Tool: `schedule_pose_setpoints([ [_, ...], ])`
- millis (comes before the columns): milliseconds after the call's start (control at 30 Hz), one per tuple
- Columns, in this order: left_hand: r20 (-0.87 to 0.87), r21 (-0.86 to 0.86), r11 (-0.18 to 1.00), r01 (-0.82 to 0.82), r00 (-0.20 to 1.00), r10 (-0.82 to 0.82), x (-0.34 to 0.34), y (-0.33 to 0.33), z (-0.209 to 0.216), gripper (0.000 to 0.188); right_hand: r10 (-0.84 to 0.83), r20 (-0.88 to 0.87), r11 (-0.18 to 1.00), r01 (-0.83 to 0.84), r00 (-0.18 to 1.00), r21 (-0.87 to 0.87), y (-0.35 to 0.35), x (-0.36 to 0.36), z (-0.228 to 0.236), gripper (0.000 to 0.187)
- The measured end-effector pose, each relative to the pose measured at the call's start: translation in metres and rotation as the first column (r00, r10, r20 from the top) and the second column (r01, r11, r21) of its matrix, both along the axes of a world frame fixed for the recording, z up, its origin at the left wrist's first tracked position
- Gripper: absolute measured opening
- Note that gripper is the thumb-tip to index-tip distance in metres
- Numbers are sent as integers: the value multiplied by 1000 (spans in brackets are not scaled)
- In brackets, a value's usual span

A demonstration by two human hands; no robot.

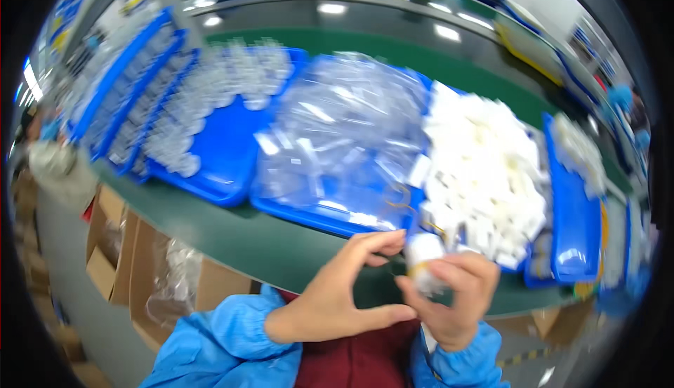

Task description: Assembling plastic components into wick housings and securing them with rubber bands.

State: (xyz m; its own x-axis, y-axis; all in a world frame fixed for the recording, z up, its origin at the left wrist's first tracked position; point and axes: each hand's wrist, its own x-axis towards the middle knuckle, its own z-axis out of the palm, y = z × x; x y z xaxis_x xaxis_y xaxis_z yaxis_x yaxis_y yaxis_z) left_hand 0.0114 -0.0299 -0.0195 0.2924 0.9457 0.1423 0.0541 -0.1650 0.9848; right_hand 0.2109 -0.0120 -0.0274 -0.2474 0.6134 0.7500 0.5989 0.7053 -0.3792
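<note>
Near the front edge of the green table, my right hand (456, 293) is closed around a small white bundle with a yellow band (423, 256). Blur hides the bundle's exact kind. My left hand (344, 293) is just left of it, thumb and fingers apart in a C shape, with nothing visible between them. Beyond my hands, a blue tray (302, 218) holds a heap of clear plastic bags (344, 121). A thin tan loop (399, 197) lies at that tray's near right corner. To its right is a large pile of small white pieces (484, 170).
At the left, a blue tray (228, 153) holds rows of clear plastic parts (242, 72), beside several upright trays (133, 93). Another blue tray (577, 230) stands at the right. Open cardboard boxes (137, 269) sit below the table's left edge. A dark conveyor (281, 17) runs behind.
</note>
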Motion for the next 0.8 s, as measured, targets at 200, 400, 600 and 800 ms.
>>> schedule_pose_setpoints([
  [200, 227, -189, 966, 177, 965, -132, 5, 4, -16, 72, 143, -136, 939, -178, 980, -293, -23, 19, 9, 53],
  [400, 294, -205, 957, 207, 945, -141, -2, 3, -22, 78, 225, -369, 699, -413, 902, -584, -24, 33, 16, 64],
  [600, -82, 20, 986, 168, 983, -165, -10, 3, -13, 76, 243, -328, 574, -408, 913, -710, -19, 43, 14, 69],
  [800, -109, 71, 978, 194, 976, -186, -12, 3, -12, 74, 290, -295, 603, -414, 910, -682, -18, 42, 10, 74],
])
